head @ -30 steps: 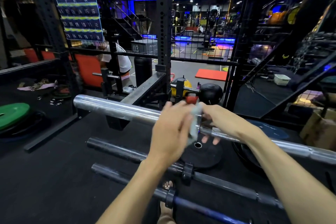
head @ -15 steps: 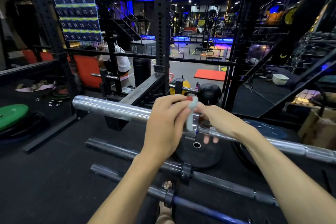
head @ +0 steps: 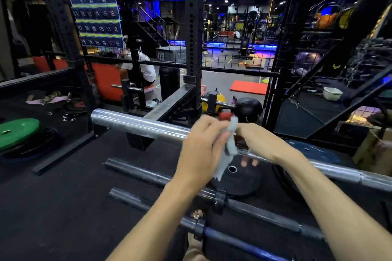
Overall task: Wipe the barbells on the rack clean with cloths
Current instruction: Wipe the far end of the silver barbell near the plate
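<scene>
Fingers of the left hand point(head: 202, 150) are pinching the grey cloth point(head: 230, 144) over the chrome barbell point(head: 137, 124) mid-rack, while the right hand point(head: 257, 141) is curling around the bar, fingertips point(head: 244, 162) poking out underneath.

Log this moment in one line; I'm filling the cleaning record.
stage: wiping | left hand: holds pale blue cloth | right hand: grips shiny chrome barbell | two dark barbells: untouched

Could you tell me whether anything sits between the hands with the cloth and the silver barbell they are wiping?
Nothing visible does. The left hand holds the cloth right at the silver barbell, and the right hand grips the bar beside it, fingers curled under.
</scene>
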The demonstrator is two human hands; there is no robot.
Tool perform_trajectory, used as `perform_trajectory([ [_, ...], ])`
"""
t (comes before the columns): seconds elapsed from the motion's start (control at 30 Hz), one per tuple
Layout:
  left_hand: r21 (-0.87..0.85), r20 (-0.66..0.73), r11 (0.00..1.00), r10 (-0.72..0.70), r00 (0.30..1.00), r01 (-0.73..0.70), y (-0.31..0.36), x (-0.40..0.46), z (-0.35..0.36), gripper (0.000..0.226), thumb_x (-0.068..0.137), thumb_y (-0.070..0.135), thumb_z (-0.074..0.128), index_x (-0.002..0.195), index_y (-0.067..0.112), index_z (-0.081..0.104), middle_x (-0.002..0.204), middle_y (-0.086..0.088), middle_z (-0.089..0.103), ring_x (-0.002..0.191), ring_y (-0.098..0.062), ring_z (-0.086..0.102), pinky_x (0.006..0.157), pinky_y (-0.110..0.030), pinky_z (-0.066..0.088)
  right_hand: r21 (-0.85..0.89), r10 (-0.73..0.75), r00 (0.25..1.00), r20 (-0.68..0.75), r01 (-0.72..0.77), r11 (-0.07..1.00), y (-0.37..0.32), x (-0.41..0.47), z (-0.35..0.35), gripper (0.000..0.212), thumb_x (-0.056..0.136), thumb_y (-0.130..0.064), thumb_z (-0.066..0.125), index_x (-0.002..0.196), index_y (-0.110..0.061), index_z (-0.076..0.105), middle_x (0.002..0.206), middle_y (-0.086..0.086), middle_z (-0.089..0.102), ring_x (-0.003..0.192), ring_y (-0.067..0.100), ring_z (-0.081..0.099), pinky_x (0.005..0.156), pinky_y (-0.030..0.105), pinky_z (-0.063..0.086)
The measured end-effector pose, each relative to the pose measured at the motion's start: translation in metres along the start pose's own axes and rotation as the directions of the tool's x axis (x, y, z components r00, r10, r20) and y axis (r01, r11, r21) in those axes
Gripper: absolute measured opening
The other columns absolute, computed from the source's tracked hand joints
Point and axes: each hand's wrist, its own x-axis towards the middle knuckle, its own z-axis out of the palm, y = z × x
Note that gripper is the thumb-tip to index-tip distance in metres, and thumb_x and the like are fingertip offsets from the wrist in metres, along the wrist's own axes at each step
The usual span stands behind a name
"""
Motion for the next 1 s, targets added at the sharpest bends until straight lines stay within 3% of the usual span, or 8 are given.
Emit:
perform_trajectory([
  [0.1, -0.031, 0.019, 0.998, -0.051, 0.999, 0.051, -0.012, -0.030, 0.006, 0.020, 0.101, 0.011, 0.061, 0.119, 0.013, 0.071, 0.100, 0.009, 0.057, 0.093, 0.002, 0.055, 0.080, -0.012, 0.042, 0.031, 0.023, 0.999, -0.031, -0.022, 0.999, 0.000, -0.004, 0.000, 0.040, 0.106, -0.050, 0.032, 0.112, -0.031, 0.067, 0.113, -0.003, 0.070, 0.069, 0.025, 0.075, 0.054, 0.035, 0.056],
  [0.23, -0.037, -0.031, 0.993, -0.117, 0.993, 0.116, -0.029, -0.057, -0.009, 0.023, 0.097, 0.006, 0.067, 0.116, 0.017, 0.072, 0.099, 0.009, 0.063, 0.095, -0.001, 0.060, 0.083, -0.013, 0.045, -0.043, -0.045, 0.999, -0.026, 0.044, 0.998, 0.003, -0.006, 0.000, 0.040, 0.100, -0.060, 0.045, 0.131, -0.039, 0.060, 0.131, -0.017, 0.058, 0.094, 0.013, 0.067, 0.056, 0.028, 0.058],
  [0.4, -0.084, -0.329, 0.945, -0.324, 0.887, 0.315, -0.043, -0.038, -0.044, 0.014, 0.100, 0.013, 0.063, 0.100, 0.026, 0.066, 0.097, 0.011, 0.058, 0.091, -0.008, 0.056, 0.081, -0.015, 0.042, -0.128, -0.085, 0.996, -0.019, 0.082, 0.988, 0.005, -0.007, 0.002, 0.051, 0.094, -0.064, 0.054, 0.139, -0.041, 0.055, 0.136, -0.015, 0.051, 0.088, 0.009, 0.069, 0.062, 0.030, 0.062],
  [0.47, -0.045, -0.343, 0.939, -0.335, 0.877, 0.341, -0.047, -0.024, -0.055, 0.013, 0.099, 0.020, 0.066, 0.096, 0.032, 0.069, 0.098, 0.014, 0.057, 0.096, -0.006, 0.054, 0.084, -0.010, 0.037, -0.120, -0.093, 0.995, -0.026, 0.089, 0.989, 0.004, -0.006, 0.002, 0.050, 0.093, -0.063, 0.054, 0.138, -0.041, 0.056, 0.132, -0.015, 0.055, 0.082, 0.007, 0.070, 0.062, 0.030, 0.062],
  [0.67, -0.130, -0.054, 0.911, -0.401, 0.914, 0.392, -0.053, 0.007, -0.069, 0.008, 0.096, 0.029, 0.069, 0.090, 0.031, 0.074, 0.076, 0.026, 0.066, 0.065, 0.000, 0.056, 0.063, -0.010, 0.040, -0.115, -0.100, 0.995, -0.030, 0.096, 0.989, 0.008, -0.004, 0.003, 0.047, 0.093, -0.064, 0.053, 0.135, -0.043, 0.057, 0.124, -0.016, 0.060, 0.075, 0.005, 0.071, 0.062, 0.030, 0.061],
  [0.77, -0.103, 0.121, 0.920, -0.366, 0.923, 0.379, -0.055, 0.018, -0.070, 0.013, 0.092, 0.036, 0.073, 0.083, 0.027, 0.074, 0.068, 0.019, 0.062, 0.061, 0.000, 0.049, 0.061, -0.013, 0.041, -0.104, -0.095, 0.995, -0.037, 0.091, 0.990, 0.009, -0.004, 0.003, 0.046, 0.093, -0.064, 0.054, 0.134, -0.043, 0.057, 0.119, -0.011, 0.064, 0.075, 0.007, 0.073, 0.063, 0.031, 0.062],
  [0.87, -0.042, 0.267, 0.932, -0.336, 0.903, 0.359, -0.057, 0.035, -0.068, 0.023, 0.090, 0.044, 0.074, 0.081, 0.024, 0.069, 0.078, 0.007, 0.066, 0.069, -0.002, 0.055, 0.065, -0.015, 0.043, -0.102, -0.093, 0.995, -0.038, 0.088, 0.991, 0.009, -0.004, 0.002, 0.046, 0.093, -0.064, 0.054, 0.134, -0.043, 0.057, 0.115, -0.009, 0.066, 0.074, 0.008, 0.073, 0.063, 0.032, 0.062],
  [1.0, 0.119, 0.512, 0.952, -0.303, 0.804, 0.283, -0.056, 0.062, -0.065, 0.035, 0.095, 0.050, 0.065, 0.086, 0.016, 0.061, 0.079, 0.012, 0.061, 0.066, 0.000, 0.052, 0.066, -0.023, 0.042, -0.113, -0.094, 0.995, -0.032, 0.090, 0.989, 0.010, -0.006, 0.002, 0.050, 0.089, -0.071, 0.052, 0.132, -0.047, 0.056, 0.116, -0.013, 0.066, 0.075, 0.008, 0.073, 0.068, 0.038, 0.063],
])
